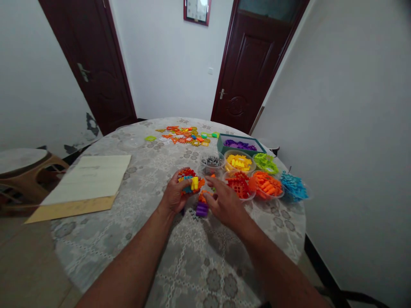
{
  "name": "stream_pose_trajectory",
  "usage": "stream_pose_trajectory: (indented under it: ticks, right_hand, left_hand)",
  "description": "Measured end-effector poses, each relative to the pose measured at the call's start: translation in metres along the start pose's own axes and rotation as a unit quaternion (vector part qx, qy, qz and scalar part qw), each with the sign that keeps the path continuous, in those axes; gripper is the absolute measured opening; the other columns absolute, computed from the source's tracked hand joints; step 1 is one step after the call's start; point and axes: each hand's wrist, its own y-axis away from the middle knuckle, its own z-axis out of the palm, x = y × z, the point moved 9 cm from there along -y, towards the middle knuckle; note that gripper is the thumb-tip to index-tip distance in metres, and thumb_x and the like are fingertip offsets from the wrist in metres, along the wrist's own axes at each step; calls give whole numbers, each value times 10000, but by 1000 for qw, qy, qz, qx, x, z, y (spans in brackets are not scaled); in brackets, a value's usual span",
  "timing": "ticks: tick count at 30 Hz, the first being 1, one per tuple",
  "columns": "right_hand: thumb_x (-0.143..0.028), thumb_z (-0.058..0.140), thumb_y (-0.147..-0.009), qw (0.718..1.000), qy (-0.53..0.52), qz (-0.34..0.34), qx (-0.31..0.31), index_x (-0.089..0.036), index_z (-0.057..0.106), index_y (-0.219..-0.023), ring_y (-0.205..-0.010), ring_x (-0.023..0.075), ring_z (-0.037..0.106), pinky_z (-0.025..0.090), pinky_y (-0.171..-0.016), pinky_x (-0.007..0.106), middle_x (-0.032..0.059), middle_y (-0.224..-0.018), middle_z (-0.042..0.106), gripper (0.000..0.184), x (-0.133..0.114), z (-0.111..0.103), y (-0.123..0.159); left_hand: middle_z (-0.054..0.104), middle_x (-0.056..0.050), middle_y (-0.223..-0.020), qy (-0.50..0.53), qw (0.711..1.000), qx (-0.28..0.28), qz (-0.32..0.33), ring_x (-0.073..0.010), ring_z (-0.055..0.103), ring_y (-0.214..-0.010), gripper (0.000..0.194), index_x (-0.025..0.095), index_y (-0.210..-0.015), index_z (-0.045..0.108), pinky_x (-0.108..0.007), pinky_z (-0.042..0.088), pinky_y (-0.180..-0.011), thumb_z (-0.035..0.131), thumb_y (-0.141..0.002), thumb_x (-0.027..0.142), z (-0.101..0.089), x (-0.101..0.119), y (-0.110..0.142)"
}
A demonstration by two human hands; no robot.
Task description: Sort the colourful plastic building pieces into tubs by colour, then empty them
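Note:
My left hand (175, 192) is closed round a small assembly of interlocking plastic building pieces (187, 182) in red, blue, yellow and orange. A yellow piece (194, 183) stands up at its right side, by my thumb. My right hand (224, 200) is just to the right, index finger and thumb apart and pointing at the assembly; I see nothing held between them. Close to its thumb is an orange piece (203, 196). A purple piece (202, 209) lies below that, with a grey piece (193, 214) beside it. The fingers partly hide the assembly.
Right of my hands stand clear bowls of grey (212, 161), yellow (238, 163), green (266, 163), red (239, 185), orange (267, 185) and blue pieces (293, 187). Behind them is a green box (221, 144) with purple pieces. Mixed pieces (184, 136) lie farther back; papers (88, 177) lie left.

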Motion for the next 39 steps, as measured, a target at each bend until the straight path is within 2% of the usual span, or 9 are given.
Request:
stream_pose_trajectory:
  ticks: [4, 10, 17, 22, 26, 30, 34, 36, 39]
  right_hand:
    - [-296, 642, -963, 1000, 16, -17, 10, -232, 601, -1451, -1267, 309, 643, 526, -1080, 488, 140, -1378, 686, 494, 4, 34, -9]
    - [-212, 554, -964, 998, 24, 29, 40, -186, 670, -1274, -1057, 270, 700, 542, -960, 394, 131, -1168, 750, 332, 17, 45, -2]
    - [-207, 416, -1024, 991, 33, 125, 31, -205, 689, -1116, -856, 213, 706, 482, -780, 301, 66, -970, 771, 287, 30, 39, 1]
    - [-329, 523, -1033, 996, 2, 87, 15, -213, 680, -1265, -921, 224, 718, 491, -848, 311, 74, -1078, 780, 303, 21, 39, 2]
    - [-338, 536, -1029, 995, -16, 95, 31, -222, 698, -1276, -952, 233, 717, 502, -864, 333, 81, -1120, 780, 317, 23, 35, 3]
    - [-347, 519, -1019, 981, -105, 148, 63, -228, 727, -1128, -757, 192, 686, 502, -702, 294, 35, -873, 755, 263, 33, 34, 6]
    - [-466, 474, -1036, 944, -244, 208, 83, -215, 668, -1024, -519, 144, 596, 452, -516, 246, -21, -672, 667, 317, 40, 37, 14]
    - [-502, 497, -1025, 940, -253, 206, 98, -210, 668, -1057, -535, 146, 608, 472, -519, 249, -13, -714, 686, 339, 38, 28, 15]
    - [-528, 557, -992, 952, -211, 184, 121, -215, 687, -1175, -621, 161, 647, 512, -568, 265, 14, -859, 735, 385, 36, -5, 11]
  left_hand:
    - [741, -70, -1096, -14, 1000, 11, 7, -207, 732, -837, 614, 218, -1243, 649, -290, 610, -642, 862, -667, 208, -3, -3, -2]
    - [742, -77, -1080, -32, 999, 4, -1, -221, 727, -844, 653, 215, -1267, 645, -327, 619, -677, 873, -655, 227, -3, -7, -4]
    - [737, -79, -1136, -39, 999, -22, 1, -243, 738, -912, 659, 229, -1288, 627, -374, 632, -742, 890, -685, 267, 3, -9, -2]
    - [751, -63, -1037, -61, 998, -21, 12, -236, 738, -866, 687, 211, -1291, 636, -355, 609, -759, 884, -651, 250, 4, -6, 0]
    - [758, -82, -1120, -122, 991, -35, 45, -236, 734, -953, 576, 203, -1240, 687, -327, 596, -814, 858, -691, 243, 7, -4, 1]
    - [752, -86, -1149, -83, 995, -38, 27, -239, 739, -961, 561, 216, -1249, 675, -347, 610, -823, 855, -719, 262, 9, -11, 1]
    - [752, -67, -1075, -16, 1000, -15, 8, -225, 742, -896, 571, 221, -1229, 648, -351, 628, -761, 847, -693, 213, 6, -10, 1]
    - [748, -65, -1076, 8, 1000, -6, 13, -241, 752, -921, 582, 219, -1221, 632, -375, 640, -769, 850, -682, 197, 3, -6, 0]
    - [745, -71, -1095, 22, 1000, -6, 13, -267, 760, -968, 583, 216, -1215, 620, -437, 654, -818, 860, -684, 198, 0, -2, -1]
